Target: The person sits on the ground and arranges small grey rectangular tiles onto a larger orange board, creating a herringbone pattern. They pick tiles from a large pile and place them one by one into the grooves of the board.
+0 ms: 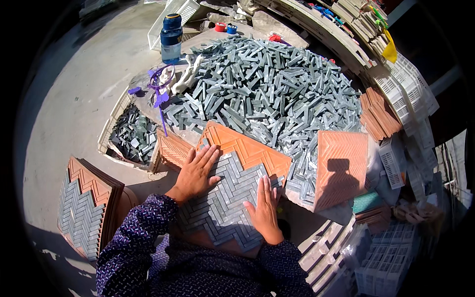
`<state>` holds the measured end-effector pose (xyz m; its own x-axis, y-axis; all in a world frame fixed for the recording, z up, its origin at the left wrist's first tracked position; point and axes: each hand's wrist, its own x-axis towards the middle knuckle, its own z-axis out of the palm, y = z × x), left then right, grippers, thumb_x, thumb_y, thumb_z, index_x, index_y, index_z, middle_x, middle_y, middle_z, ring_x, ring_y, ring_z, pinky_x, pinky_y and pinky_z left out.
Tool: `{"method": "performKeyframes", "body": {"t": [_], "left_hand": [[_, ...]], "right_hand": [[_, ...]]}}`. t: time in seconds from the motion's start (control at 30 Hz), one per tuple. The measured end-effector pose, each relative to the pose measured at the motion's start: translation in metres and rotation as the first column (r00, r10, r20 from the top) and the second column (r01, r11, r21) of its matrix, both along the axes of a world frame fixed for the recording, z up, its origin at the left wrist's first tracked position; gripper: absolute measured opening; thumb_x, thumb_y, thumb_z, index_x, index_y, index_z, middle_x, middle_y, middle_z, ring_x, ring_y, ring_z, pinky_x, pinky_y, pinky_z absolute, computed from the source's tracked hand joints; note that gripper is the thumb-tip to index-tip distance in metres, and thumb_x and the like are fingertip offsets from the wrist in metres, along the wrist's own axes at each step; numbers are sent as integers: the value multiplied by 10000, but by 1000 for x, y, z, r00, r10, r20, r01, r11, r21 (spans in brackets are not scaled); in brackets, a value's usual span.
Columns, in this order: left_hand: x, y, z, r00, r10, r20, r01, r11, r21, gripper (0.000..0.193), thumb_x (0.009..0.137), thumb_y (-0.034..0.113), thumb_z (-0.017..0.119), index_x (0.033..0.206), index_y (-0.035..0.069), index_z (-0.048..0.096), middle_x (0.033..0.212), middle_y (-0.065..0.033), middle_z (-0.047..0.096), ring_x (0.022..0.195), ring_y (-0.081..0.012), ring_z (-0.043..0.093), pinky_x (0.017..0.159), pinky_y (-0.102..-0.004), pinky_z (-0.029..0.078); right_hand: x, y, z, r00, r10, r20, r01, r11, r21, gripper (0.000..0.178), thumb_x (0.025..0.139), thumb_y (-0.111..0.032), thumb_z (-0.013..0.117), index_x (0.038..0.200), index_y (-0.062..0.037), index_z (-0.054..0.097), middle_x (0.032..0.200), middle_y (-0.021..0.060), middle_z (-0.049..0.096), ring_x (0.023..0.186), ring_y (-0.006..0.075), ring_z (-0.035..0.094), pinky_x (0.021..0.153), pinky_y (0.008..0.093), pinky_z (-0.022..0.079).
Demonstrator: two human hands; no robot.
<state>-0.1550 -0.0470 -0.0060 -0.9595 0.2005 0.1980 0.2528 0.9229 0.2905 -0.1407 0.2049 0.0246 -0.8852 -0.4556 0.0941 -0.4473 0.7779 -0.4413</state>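
In front of me lies an orange herringbone mould tray (269, 161), its lower part filled with grey stone strips (222, 190) set in a zigzag pattern. My left hand (198, 168) rests with spread fingers on the upper left of the strips, near the bare orange part. On the right side, my right hand (265, 210) lies on the strips with its fingers stretched out. Neither hand grasps a piece. Beyond the tray spreads a large heap of loose grey strips (267, 84).
To the left stands a stack of filled trays (81, 213). A pale crate (105, 136) holds stone scraps. A blue bottle (171, 39) stands behind, near white gloves (187, 74). An orange tray (341, 163) sits right, below stacked trays (378, 114). White plastic crates (403, 89) line the right.
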Motion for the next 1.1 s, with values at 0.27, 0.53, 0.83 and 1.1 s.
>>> {"method": "performKeyframes", "body": {"t": [0.27,0.53,0.83,1.1], "left_hand": [[-4,37,14,992,-98,-85,88,990,-111,838,861,598,446,1464,48,258,1532,-97,246,1423,-267,201,1142,-519,96],[-6,51,1,988,-153,-15,149,979,-137,743,911,505,439,1463,40,259,1534,-100,247,1413,-239,234,1156,-463,112],[52,81,-4,970,-230,77,238,963,-128,774,909,547,389,1445,0,276,1508,-166,271,1404,-309,242,1139,-512,128],[104,95,-6,910,-390,139,408,901,-148,875,798,493,618,1452,24,272,1517,-134,275,1410,-283,248,1145,-494,138]], "right_hand": [[59,65,-25,924,-364,117,382,857,-347,525,898,-154,512,1372,31,385,1337,281,458,1239,442,444,1085,486,289],[79,69,-44,897,-413,156,437,782,-444,476,957,-224,438,1354,38,411,1340,253,468,1218,372,482,1033,406,374],[100,67,-89,551,26,834,830,84,-552,482,988,-491,388,1107,-51,546,921,13,559,796,97,510,694,238,412],[95,63,-81,478,181,859,869,41,-493,539,988,-499,365,1188,-27,532,984,51,610,824,121,567,714,254,453]]}}
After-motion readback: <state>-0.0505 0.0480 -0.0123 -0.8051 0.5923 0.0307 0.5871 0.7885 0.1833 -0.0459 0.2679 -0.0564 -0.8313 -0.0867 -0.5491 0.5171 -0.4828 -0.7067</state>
